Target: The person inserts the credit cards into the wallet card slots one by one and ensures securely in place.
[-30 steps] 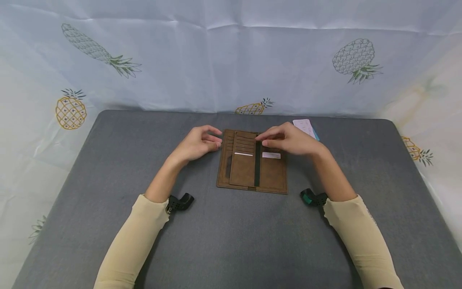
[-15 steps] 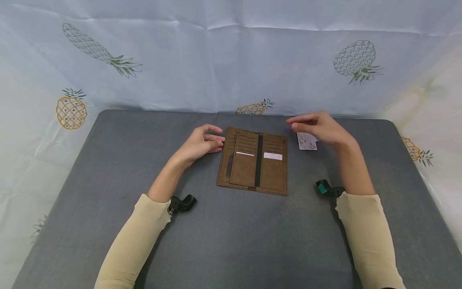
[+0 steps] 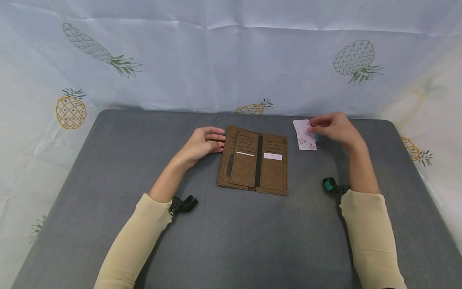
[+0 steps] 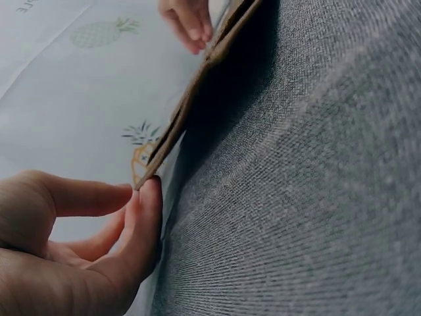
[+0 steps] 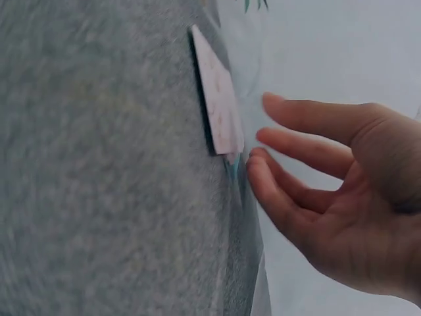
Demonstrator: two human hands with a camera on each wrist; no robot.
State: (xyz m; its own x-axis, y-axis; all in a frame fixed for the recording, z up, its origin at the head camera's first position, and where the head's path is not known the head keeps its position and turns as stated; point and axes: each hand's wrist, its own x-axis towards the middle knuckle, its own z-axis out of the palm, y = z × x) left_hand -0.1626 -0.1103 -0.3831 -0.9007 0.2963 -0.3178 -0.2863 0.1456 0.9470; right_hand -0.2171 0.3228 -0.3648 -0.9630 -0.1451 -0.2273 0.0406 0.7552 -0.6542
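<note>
Open brown wallet lies flat at mid-worktop. Left hand, fingers relaxed, touches its left edge. Right hand, fingers loose, touches white card beside the wallet; a blue card beneath is mostly hidden.

The tabletop is covered in grey cloth with a coarse, matt weave, its grain plain in the wrist views. At centre frame the brown wallet looks like matt, suede-like leather, faintly mottled. Upper right of it, the pale card appears smooth and slightly glossy, like plastic. The pineapple-print backdrop is thin, creased sheeting with a soft sheen.
</note>
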